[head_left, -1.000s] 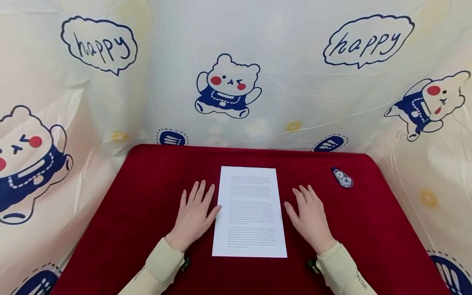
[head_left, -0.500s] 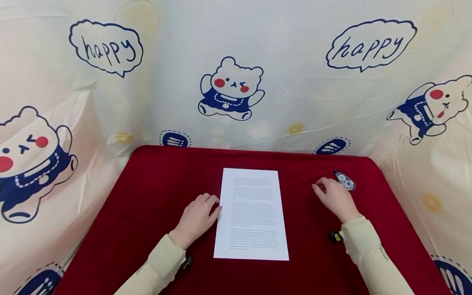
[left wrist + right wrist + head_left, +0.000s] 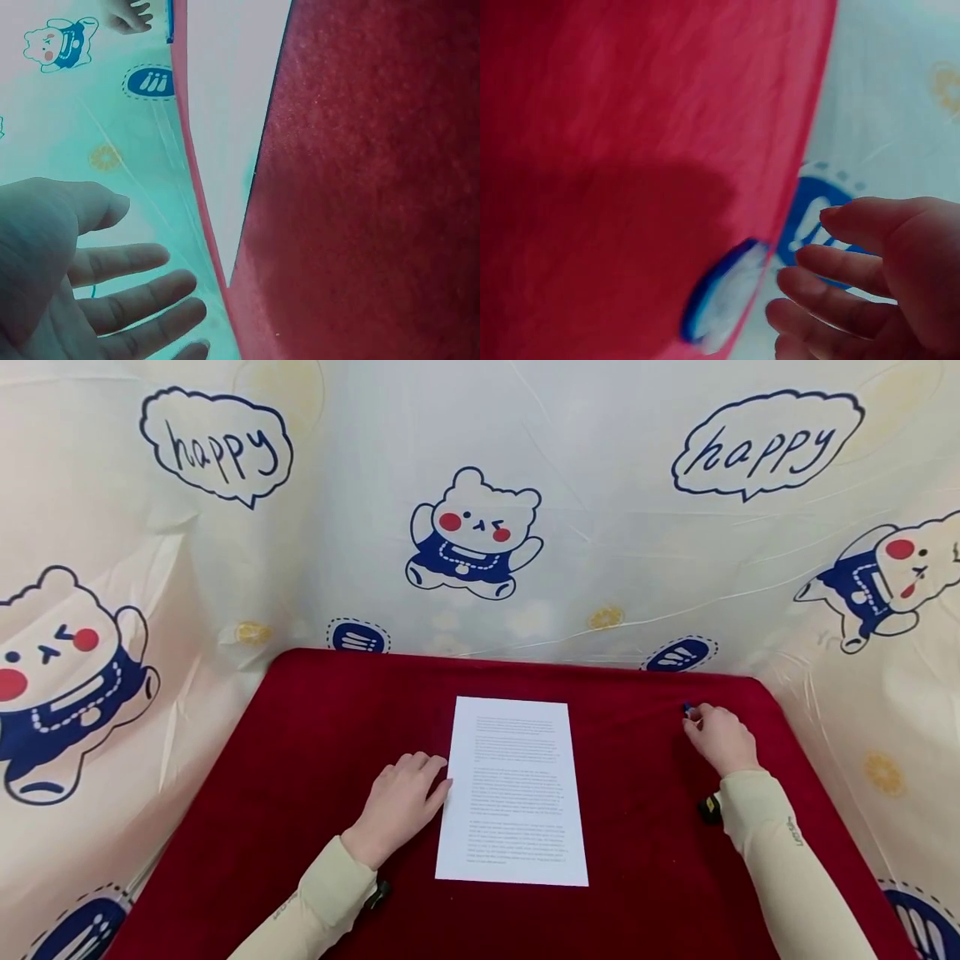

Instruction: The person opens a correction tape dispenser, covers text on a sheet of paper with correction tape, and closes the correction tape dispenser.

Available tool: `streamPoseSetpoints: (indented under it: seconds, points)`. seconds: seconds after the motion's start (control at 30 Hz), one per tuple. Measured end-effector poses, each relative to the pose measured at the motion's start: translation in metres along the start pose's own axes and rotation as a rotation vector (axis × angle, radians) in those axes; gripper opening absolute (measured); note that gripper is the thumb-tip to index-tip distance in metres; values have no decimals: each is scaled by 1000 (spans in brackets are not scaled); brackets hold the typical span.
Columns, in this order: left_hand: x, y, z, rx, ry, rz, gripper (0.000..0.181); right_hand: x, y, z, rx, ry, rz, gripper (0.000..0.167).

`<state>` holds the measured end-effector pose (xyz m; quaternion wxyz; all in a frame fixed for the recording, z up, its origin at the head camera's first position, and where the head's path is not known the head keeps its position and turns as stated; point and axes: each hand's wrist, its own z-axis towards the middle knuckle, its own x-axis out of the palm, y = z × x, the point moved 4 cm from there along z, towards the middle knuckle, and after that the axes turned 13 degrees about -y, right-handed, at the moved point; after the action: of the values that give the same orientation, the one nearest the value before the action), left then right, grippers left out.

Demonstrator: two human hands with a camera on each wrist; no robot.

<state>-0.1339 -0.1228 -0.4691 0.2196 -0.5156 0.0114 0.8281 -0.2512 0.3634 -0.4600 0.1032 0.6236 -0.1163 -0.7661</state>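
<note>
Correction tape (image 3: 726,300), rounded and blue-rimmed, lies on velvety cloth (image 3: 337,702) at two o'clock from the paper (image 3: 513,793), my right hand (image 3: 722,739) loosely spread beside it, my left hand (image 3: 397,806) relaxed at nine

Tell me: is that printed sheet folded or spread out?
Spread out: the head view shows the sheet flat on red cloth, all four corners visible.

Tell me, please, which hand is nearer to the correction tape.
Right. The right hand is at the correction tape, covering most of it in the head view; the left hand is farther away, by the left edge of the paper.
</note>
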Motion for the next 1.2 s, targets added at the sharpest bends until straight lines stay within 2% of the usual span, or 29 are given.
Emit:
streamPoseSetpoints:
  seconds: [0.13, 0.23, 0.47, 0.63, 0.9, 1.03, 1.2]
  points:
    - [-7, -3, -3, 39, -55, 70, 31, 8, -18, 5, 42, -36, -20, 34]
    - [-11, -5, -4, 41, -70, 79, 31, 12, -26, 6, 72, -48, -31, 35]
    - [-11, -4, -6, 26, -53, 75, 31, 19, -41, 11, 133, 84, -46, 40]
    - [-12, -5, -8, 29, -57, 81, 30, 21, -42, 14, 130, 95, -24, 35]
    - [-14, -4, -6, 22, -50, 74, 29, 22, -34, 9, 80, 92, -17, 46]
    - [-13, -4, -7, 18, -48, 70, 29, 20, -18, 0, 17, 71, -22, 45]
    - [-11, -3, -6, 24, -52, 68, 29, 14, 6, -12, -48, 1, -21, 44]
